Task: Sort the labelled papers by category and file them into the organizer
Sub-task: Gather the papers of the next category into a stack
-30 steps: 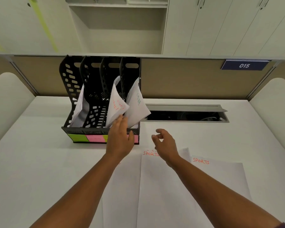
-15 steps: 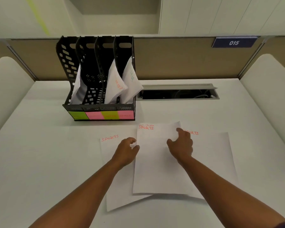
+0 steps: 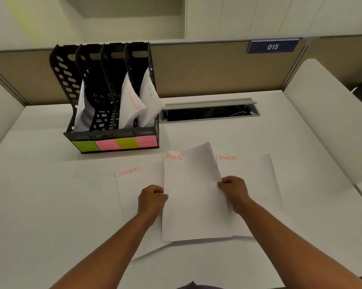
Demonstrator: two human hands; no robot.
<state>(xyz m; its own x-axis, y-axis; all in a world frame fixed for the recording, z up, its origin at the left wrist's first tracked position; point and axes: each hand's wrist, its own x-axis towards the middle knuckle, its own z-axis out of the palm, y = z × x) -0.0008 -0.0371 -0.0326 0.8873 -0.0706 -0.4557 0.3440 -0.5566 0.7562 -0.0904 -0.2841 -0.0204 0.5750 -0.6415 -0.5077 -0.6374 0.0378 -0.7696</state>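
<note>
I see the middle sheet [image 3: 193, 197], headed SPORTS in orange, gripped on both sides and lying on top of two others. My left hand [image 3: 152, 200] is closed in a pinch on its left edge, knuckles up. My right hand [image 3: 234, 189] is closed on its right edge, and there the paper bends upward, so the far right corner curls off the desk. The near end of the sheet lies flat.

Under it, to the left, lies a second sheet [image 3: 134, 184] marked SPORTS, turned a little so its near corner pokes out below the middle one. To the right lies a third sheet [image 3: 257, 184], also marked SPORTS, partly covered by the middle sheet and by my right wrist. All three rest on the white desk [image 3: 50, 205], near its front middle.

Beyond the sheets, to the left, stands the black organizer [image 3: 111, 130] with four upright slots. White papers stand in the first, third and fourth slots from the left; the second looks empty. Green and pink sticky labels [image 3: 115, 144] run along its front lip, but I cannot read them.

Right of the organizer an open cable slot [image 3: 209, 110] is cut into the desk. On the partition behind hangs a blue plate [image 3: 272, 46] reading 015.
</note>
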